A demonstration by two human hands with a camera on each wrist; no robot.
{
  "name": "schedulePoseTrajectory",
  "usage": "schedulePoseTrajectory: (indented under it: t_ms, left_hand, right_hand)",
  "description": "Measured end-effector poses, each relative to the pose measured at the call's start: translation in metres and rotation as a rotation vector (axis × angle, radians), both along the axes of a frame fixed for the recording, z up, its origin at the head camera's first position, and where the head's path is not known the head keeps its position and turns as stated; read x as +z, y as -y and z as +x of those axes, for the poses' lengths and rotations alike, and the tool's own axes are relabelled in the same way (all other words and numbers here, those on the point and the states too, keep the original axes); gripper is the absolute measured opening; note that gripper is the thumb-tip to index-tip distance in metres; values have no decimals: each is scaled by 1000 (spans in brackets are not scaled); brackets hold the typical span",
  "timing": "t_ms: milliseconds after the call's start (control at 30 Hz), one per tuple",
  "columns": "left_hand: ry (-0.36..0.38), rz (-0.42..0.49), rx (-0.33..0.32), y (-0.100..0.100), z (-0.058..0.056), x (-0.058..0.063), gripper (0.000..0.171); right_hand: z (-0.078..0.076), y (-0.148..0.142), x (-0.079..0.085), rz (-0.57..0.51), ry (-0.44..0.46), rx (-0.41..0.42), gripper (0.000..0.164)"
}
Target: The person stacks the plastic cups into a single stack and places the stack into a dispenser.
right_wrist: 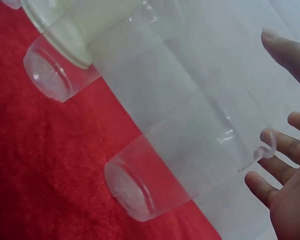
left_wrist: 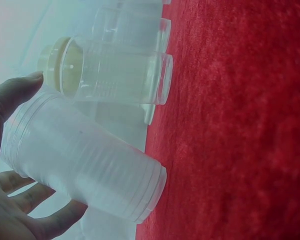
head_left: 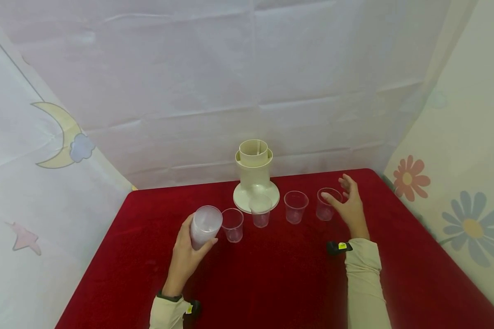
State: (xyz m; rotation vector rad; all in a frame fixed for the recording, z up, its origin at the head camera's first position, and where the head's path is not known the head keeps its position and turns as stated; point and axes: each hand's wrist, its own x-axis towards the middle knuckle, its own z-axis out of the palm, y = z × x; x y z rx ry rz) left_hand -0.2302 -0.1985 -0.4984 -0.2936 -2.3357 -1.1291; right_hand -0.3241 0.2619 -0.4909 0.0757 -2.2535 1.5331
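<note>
My left hand (head_left: 186,256) grips a stack of nested clear plastic cups (head_left: 206,226). In the left wrist view the stack (left_wrist: 90,155) leans, its base close to the red cloth, with thumb and fingers near the rims. Just right of it stands a single clear cup (head_left: 233,226). My right hand (head_left: 351,208) is spread at the rim of the rightmost cup (head_left: 324,210). From the right wrist, that cup (right_wrist: 155,185) stands upright, fingers by its rim and thumb apart from it. Whether any finger touches the rim I cannot tell.
Between these stand another clear cup (head_left: 295,210) and one (head_left: 260,217) in front of a cream cylindrical holder (head_left: 253,176) with a round base. Red cloth (head_left: 263,283) covers the table. A pale fabric backdrop (head_left: 197,91) rises behind it.
</note>
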Motion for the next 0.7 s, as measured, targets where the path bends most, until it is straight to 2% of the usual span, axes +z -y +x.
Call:
schedulePoseTrajectory:
  t_ms: [333, 633, 700]
  left_hand:
    - [16, 0, -3, 0, 1, 1, 89]
    - [22, 4, -7, 0, 1, 0, 88]
    - [22, 5, -8, 1, 0, 0, 88]
  right_hand:
    - [-3, -2, -11, 37, 81, 84, 98]
    - [-4, -2, -14, 53, 119, 107, 101]
    - [-2, -1, -11, 53, 139, 112, 101]
